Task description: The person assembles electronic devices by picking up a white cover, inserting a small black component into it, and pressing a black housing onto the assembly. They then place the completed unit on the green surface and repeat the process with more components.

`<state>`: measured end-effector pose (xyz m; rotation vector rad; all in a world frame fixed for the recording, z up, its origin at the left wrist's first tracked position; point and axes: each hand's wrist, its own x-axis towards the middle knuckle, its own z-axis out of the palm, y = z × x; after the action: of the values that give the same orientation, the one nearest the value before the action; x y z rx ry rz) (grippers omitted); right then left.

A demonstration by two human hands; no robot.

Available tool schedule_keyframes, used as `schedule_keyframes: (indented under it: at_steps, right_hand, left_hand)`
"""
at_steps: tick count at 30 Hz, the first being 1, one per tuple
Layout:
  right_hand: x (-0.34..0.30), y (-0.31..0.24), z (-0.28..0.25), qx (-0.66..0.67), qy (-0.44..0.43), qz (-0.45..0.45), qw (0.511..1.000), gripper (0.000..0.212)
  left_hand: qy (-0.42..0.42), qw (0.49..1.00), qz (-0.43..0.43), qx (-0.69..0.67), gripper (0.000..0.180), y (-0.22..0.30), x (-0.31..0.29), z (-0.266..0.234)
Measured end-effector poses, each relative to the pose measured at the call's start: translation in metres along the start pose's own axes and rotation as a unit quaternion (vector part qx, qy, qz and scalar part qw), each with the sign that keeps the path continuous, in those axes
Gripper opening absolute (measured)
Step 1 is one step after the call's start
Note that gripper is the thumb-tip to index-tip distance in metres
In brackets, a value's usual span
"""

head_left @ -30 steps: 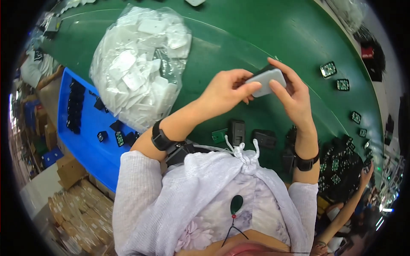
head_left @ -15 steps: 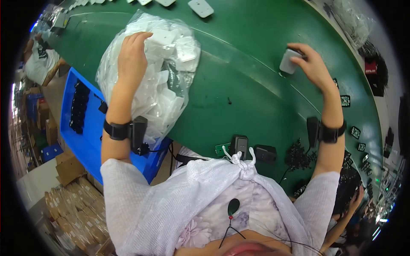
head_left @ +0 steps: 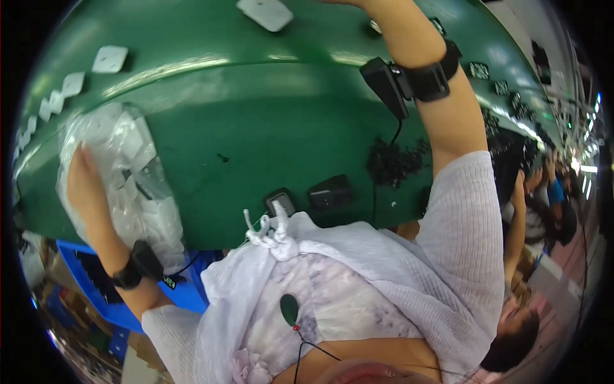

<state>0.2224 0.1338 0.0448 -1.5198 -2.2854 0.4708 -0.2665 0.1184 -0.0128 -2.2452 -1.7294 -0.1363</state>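
Observation:
My left hand (head_left: 88,185) lies on a clear plastic bag (head_left: 137,169) full of white plastic pieces, its fingers stretched out along the bag's left side. My right arm reaches far forward across the green table. Only a sliver of my right hand (head_left: 348,2) shows at the top edge; its fingers, and anything in them, are out of the picture. Left of that hand lies a white rounded plastic cover (head_left: 265,14). Below my right wrist strap is a heap of small black parts (head_left: 396,161).
Two black devices (head_left: 330,192) sit at the near table edge. White covers (head_left: 110,59) line the far left, and small circuit boards (head_left: 478,70) line the right. A blue tray (head_left: 121,313) stands below the bag. Another person's arm (head_left: 515,224) is at the right.
My right hand, which held a pale plastic cover over the table, has moved forward, almost out of view. The view has turned and shifted; my left hand stays at the bag.

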Motion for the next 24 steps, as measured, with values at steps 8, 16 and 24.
schedule_keyframes:
  at_steps: [8,16,24]
  right_hand:
    - [-0.181,-0.039,-0.002,-0.067,0.013,0.164,0.984,0.014]
    - [-0.256,-0.063,0.062,-0.001,0.084,0.289,0.954,0.018]
    - [-0.258,-0.073,0.072,-0.026,0.131,0.207,0.969,0.010]
  left_hand:
    - [0.092,0.952,-0.082,-0.280,0.022,0.039,-0.043,-0.055]
    - [-0.154,0.728,0.003,-0.668,0.013,0.212,-0.063,-0.066]
    - [-0.368,0.489,0.026,-0.790,0.014,0.281,-0.088,-0.056]
